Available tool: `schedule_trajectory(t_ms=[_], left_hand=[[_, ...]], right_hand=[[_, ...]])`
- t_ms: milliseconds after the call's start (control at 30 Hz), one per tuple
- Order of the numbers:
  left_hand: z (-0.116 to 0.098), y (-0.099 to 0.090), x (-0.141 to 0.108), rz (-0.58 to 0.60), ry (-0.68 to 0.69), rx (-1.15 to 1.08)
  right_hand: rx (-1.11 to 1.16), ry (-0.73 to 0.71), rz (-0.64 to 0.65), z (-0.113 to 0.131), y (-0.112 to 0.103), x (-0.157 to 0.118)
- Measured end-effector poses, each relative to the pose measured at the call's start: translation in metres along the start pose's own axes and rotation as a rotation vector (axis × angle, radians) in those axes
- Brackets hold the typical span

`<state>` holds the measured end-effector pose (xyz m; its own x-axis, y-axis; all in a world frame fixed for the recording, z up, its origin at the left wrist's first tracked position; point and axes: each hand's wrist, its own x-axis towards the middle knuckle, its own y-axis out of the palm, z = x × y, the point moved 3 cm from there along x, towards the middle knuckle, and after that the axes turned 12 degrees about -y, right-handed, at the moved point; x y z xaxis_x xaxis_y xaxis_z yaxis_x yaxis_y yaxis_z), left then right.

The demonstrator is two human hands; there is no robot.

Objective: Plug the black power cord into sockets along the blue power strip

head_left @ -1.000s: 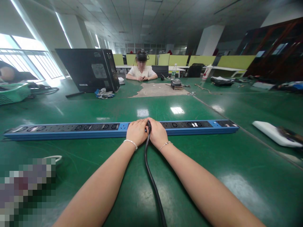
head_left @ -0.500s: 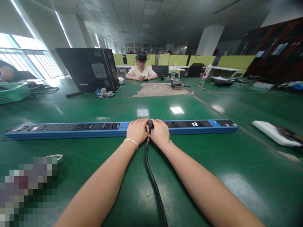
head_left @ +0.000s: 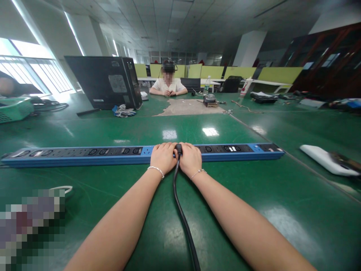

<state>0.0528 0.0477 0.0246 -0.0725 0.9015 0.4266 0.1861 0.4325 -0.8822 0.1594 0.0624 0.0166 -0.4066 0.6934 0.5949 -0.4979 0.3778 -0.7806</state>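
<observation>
A long blue-and-black power strip with rows of sockets lies across the green table. My left hand is closed over its middle, fingers on the far side. Right beside it, my right hand grips the strip in the same way. Between the two hands a black power cord's plug stands at the strip, with both thumbs close against it. Whether its prongs sit fully in a socket is hidden. From the plug the black cord runs down toward me between my forearms.
A black computer case stands at the back left, with gloves beside it. A green basket is at far left, a blurred-out object at near left, a white object at right. Across the table sits a person.
The view has shifted very slightly, so the surroundings sit a little further left. My hands keep the same hold around the plug and strip.
</observation>
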Motion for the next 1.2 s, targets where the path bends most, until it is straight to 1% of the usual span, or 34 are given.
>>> schedule_trajectory(t_ms=[400, 567, 767, 933, 1000, 1100, 1133, 1200], left_hand=[[0.000, 0.002, 0.000, 0.005, -0.004, 0.005], [0.001, 0.003, 0.001, -0.003, 0.022, 0.023], [0.001, 0.004, 0.001, 0.013, 0.012, 0.050], [0.001, 0.004, 0.000, 0.006, 0.020, 0.048], [0.001, 0.006, 0.000, -0.007, 0.031, 0.045], [0.002, 0.008, 0.001, -0.027, 0.048, 0.035], [0.003, 0.009, 0.001, -0.028, 0.048, 0.034], [0.003, 0.009, 0.000, -0.023, 0.045, 0.035]], right_hand=[[0.035, 0.032, -0.012, 0.004, 0.001, 0.001], [0.026, 0.023, -0.034, 0.003, 0.004, 0.000], [0.005, 0.011, -0.036, 0.001, 0.006, -0.001], [0.036, 0.022, -0.048, 0.002, 0.005, -0.001], [0.079, 0.049, -0.078, 0.002, 0.001, 0.001], [0.165, 0.091, -0.190, 0.001, -0.005, 0.003], [0.182, 0.084, -0.222, 0.001, -0.006, 0.003], [0.189, 0.039, -0.245, 0.001, -0.007, 0.004]])
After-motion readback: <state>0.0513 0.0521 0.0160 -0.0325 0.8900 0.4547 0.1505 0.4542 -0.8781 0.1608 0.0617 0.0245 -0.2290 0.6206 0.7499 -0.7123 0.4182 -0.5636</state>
